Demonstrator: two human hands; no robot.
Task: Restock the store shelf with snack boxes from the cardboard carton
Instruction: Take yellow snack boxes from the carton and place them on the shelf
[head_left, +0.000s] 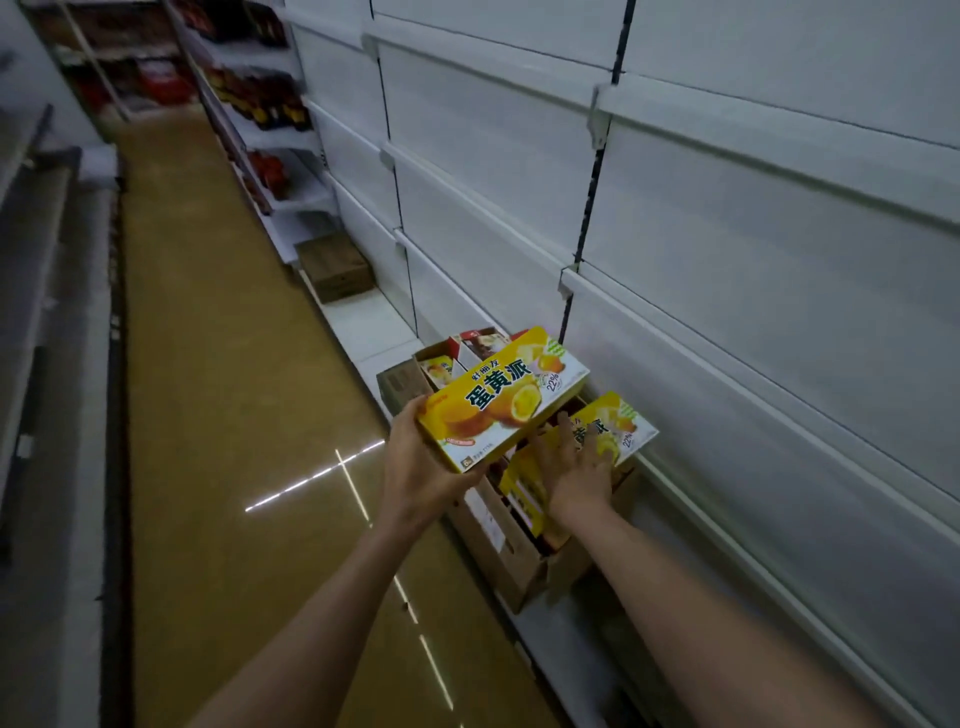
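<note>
My left hand (423, 457) grips the near end of a yellow snack box (501, 397), held flat above the open cardboard carton (519, 561). The carton stands on the lowest white shelf (582, 644) and holds more boxes. My right hand (579, 467) lies on a second yellow snack box (615, 431) that sticks up out of the carton, fingers spread over its face. Whether the fingers curl around it is not visible.
White shelves (727, 249) rise on the right in several tiers. A closed brown carton (336, 266) sits further along the bottom shelf, and a smaller brown box (400, 384) stands behind the open carton. Stocked shelves (260, 104) line the far aisle. The tan floor (218, 415) stretches left.
</note>
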